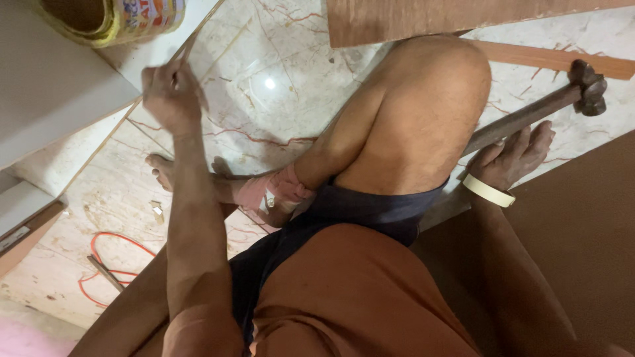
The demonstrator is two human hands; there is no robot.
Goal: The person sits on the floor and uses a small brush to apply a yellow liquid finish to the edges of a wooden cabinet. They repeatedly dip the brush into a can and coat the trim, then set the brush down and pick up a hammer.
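My left hand is pinched shut on a thin pale edging strip that runs along the edge of a white board at the upper left. My right hand holds the brown handle of a hammer low by my raised knee, fingers loosely around it. The hammer's head points up and to the right above the marble floor. A ring of cream tape sits on my right wrist like a bracelet.
A yellow-lidded tin stands on the white board. A plywood sheet and a narrow wood strip lie at the top, a brown board at the right. A red cable loops on the floor at the lower left.
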